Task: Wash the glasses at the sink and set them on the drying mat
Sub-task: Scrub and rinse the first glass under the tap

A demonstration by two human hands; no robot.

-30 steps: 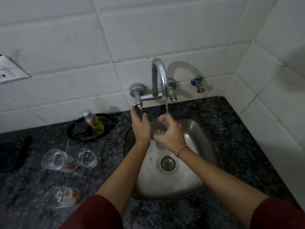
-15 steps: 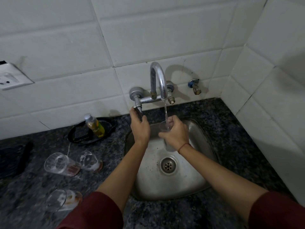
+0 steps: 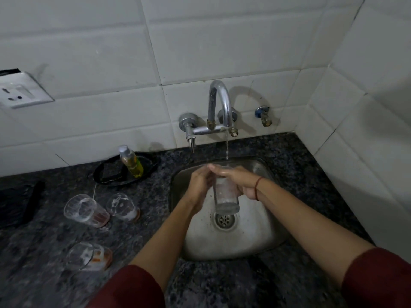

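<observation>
Where the glossy white wall tiles reach the far left, a white plastic socket (image 3: 22, 92) is set into them. Below it, a dark flat object (image 3: 17, 201) lies on the speckled grey stone counter (image 3: 144, 218); what it is I cannot tell. Right of it, three clear, tapered glasses sit on the counter: the left glass (image 3: 85, 211) and middle glass (image 3: 122, 207) just beside each other, and the near glass (image 3: 89, 256) apart from them, blurred. All three show reddish-brown dregs at the base and whitish film on the walls. Farther back, an oval black tray (image 3: 106, 174) holds a small plastic bottle (image 3: 131, 162) of yellow liquid with a pale cap, leaning left.

Next comes the rounded square steel sink (image 3: 244, 241), dull and water-stained, with a round slotted drain (image 3: 224, 220). Above it, a chrome tap (image 3: 219, 103) arches out from the wall, and a thin stream (image 3: 227, 150) falls from its spout.

The left hand (image 3: 200, 185) lies against the left side of the held glass (image 3: 225, 194), fingers close together; whether they curl round it I cannot tell. This glass is clear and straight-sided, tilted over the sink with its thick base toward the viewer, above the drain, and its mouth up under the stream. The right hand (image 3: 240, 181) grips it from the right, fingers curled over its upper part, their tips meeting the left hand's. A red thread (image 3: 258, 187) circles the right wrist. Both sleeves are maroon. On the wall right of the tap sits a small brass valve (image 3: 263, 116) with a blue cap.
</observation>
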